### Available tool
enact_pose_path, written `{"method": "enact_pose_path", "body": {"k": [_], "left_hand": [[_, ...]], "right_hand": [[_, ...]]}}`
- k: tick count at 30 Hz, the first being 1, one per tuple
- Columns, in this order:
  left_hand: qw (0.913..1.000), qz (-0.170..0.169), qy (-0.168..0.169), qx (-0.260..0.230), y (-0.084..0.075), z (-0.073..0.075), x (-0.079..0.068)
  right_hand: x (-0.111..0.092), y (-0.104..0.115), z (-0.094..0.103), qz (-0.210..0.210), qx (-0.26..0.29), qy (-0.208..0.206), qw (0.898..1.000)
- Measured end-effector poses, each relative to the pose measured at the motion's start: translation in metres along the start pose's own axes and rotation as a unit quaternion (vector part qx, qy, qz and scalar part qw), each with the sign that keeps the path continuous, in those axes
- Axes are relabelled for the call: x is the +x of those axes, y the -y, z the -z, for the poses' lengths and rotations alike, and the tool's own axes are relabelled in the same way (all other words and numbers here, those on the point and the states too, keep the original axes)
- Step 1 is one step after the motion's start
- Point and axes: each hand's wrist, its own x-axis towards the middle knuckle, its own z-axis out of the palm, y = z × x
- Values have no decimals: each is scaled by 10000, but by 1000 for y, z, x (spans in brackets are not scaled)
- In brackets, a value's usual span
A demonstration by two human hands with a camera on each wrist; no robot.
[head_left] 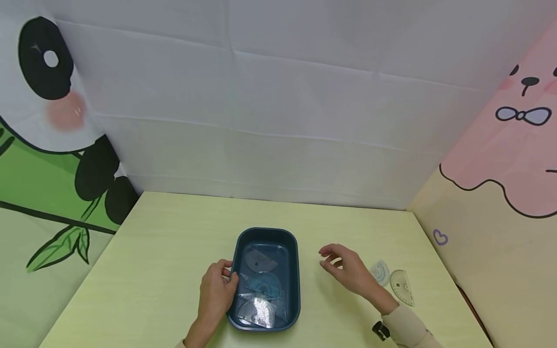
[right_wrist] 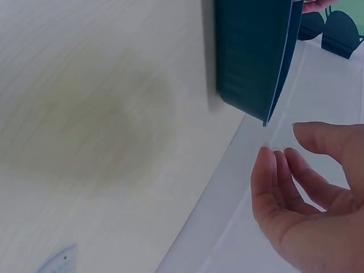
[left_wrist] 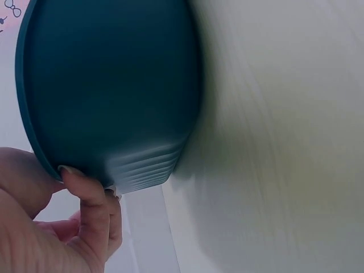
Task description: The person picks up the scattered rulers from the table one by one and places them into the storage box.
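Note:
A dark blue plastic bin [head_left: 298,285] stands on the table with several clear plastic drawing tools inside, among them a clear protractor [head_left: 257,311], a bluish one [head_left: 264,284] and another see-through piece [head_left: 260,261] toward the far end. My left hand [head_left: 216,290] pinches the bin's left rim between thumb and fingers; the left wrist view shows the fingertips [left_wrist: 82,185] against its outer wall. To the right of the bin, my right hand [head_left: 345,268] hovers with loosely bent fingers and nothing between them. Beyond its wrist lie a light blue protractor [head_left: 381,272] and a clear yellowish protractor [head_left: 402,287].
The pale yellow table [head_left: 174,241] meets a white cloth backdrop [head_left: 278,159] at the back. Printed panels stand at both sides, a green-and-white one [head_left: 43,183] at left and a pink one [head_left: 513,159] at right. A dark wristband [head_left: 381,331] sits on the right wrist.

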Motion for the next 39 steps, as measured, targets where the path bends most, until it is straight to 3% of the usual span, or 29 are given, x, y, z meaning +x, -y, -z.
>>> {"method": "enact_pose_path", "body": {"k": [39], "left_hand": [[9999, 88, 56, 73, -2, 2, 0]], "right_hand": [[-42, -56, 27, -678, -368, -744, 9942]]}}
